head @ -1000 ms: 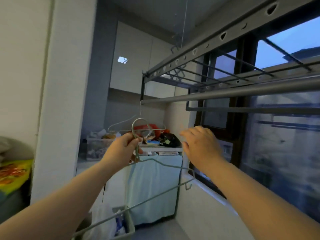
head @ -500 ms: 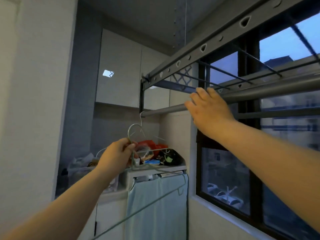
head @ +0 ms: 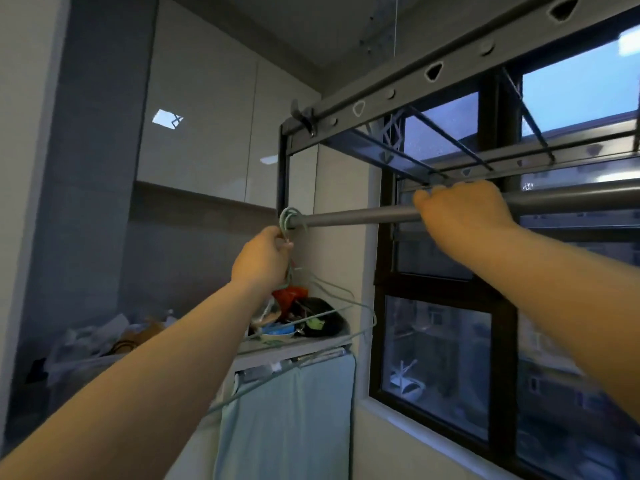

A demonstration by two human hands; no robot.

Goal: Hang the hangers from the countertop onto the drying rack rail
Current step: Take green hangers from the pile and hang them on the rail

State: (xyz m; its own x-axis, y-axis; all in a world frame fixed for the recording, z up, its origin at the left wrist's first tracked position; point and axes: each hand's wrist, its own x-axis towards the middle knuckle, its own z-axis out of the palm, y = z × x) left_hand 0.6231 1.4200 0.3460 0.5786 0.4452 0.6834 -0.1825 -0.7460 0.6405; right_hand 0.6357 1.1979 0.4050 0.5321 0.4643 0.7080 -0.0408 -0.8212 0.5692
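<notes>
Room: smooth grey wall (head: 97, 168) is rising on the left. A pale plastered wall is running under the window. Dim bluish light is falling over everything.
Window (head: 436, 284): dark, square-section frame is holding large glass panes. Dusk sky and blurred buildings are showing through.
Drying rack (head: 412, 83): flat grey metal beam, punched with rounded triangular holes, is crossing overhead. Thin dark cross-bars are running behind it.
Upper cabinets (head: 201, 126): glossy white flat doors are reflecting a bright patch.
Rail (head: 356, 216): round, matte grey tube is running level below the rack, in front of the window.
Cloth (head: 294, 420): soft pale blue-green fabric is hanging flat down the bench front.
Bench (head: 294, 346): pale, smooth top is carrying the clutter in the corner.
Right hand (head: 464, 209): fingers are curling over the rail, gripping it.
Left hand (head: 263, 258): is pinching the hanger necks, just under the hooks.
Hangers (head: 286, 218): thin pale green wire, bunched. The hooks are looping round the rail's left end and the bodies are dangling below the left hand, above the bench.
Clutter: crinkled red bag (head: 289, 296), a dark rounded item (head: 322, 317) and a small blue dish (head: 277, 332) are sitting together. Details are too blurred to tell.
</notes>
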